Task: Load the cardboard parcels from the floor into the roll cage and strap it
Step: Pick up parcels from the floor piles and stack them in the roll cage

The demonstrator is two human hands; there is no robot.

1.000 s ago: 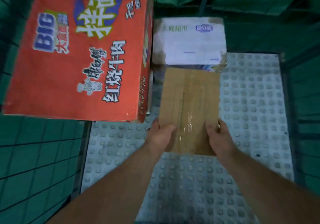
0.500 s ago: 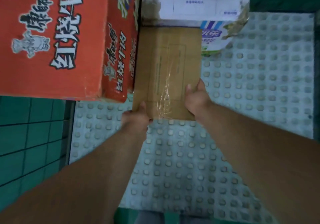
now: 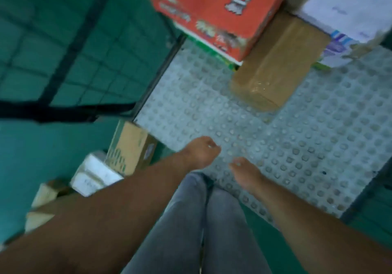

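Two empty hands are hovering over the roll cage (image 3: 297,146) base's near edge, the left hand (image 3: 201,152) loosely curled and the right hand (image 3: 247,174) relaxed. Left of them, at least three blurred parcels are lying on the green floor (image 3: 53,146): a printed brown box (image 3: 131,148), a white parcel (image 3: 93,174) and a tan parcel (image 3: 42,195). Farther in, three are sitting inside the cage, with the taped brown parcel (image 3: 275,65) between the red box (image 3: 222,4) and the white box (image 3: 343,6).

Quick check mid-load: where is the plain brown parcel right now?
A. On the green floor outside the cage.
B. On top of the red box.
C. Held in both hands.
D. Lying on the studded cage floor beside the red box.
D: the brown parcel lies on the studded floor next to the red box, and the left hand and right hand hold nothing.
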